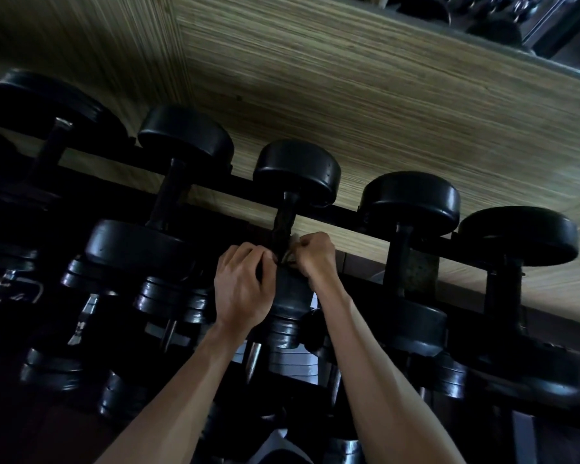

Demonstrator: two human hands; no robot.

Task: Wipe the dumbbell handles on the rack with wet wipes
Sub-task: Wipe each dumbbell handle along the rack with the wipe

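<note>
Both hands on the middle dumbbell's handle point(283, 229) on the rack point(349, 214). Right hand point(315, 254) fingers curled shut on wet wipe point(290, 254); left hand point(240, 286) fingers pinch beside it. Wipe soft, limp, likely slippery: bunch it. Dumbbell heavy, stays put; grip the wipe around the bar just above the fingers.

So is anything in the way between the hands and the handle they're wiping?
Nothing visible is. Both the left hand and the right hand are already at the middle dumbbell's handle, with the pale wet wipe pinched against it. The neighbouring dumbbells sit off to either side.
</note>
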